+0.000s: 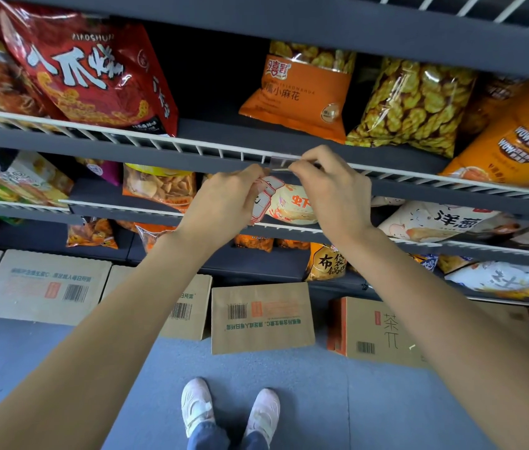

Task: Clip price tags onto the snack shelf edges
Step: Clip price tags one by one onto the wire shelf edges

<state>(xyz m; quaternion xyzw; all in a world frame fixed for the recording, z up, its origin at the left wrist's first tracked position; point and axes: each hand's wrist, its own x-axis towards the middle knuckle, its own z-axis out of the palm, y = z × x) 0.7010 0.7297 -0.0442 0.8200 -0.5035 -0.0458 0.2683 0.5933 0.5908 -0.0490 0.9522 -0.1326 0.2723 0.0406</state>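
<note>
Price tags (264, 193) before dark shelves (191, 151), grey floor (61, 352).

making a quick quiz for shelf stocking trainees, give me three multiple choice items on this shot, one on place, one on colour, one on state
1. Where is the clear clip?
A. on the floor
B. on the white wire rail
C. on a carton

2. What colour borders the price tags?
A. red
B. blue
C. green

3. What is the left hand doing?
A. hanging idle
B. pressing a carton
C. holding the price tags

Answers:
1 B, the clip sits on the rail beside the right hand.
2 A, the tags show red outlines on white.
3 C, its fingers curl round the tags.
</note>
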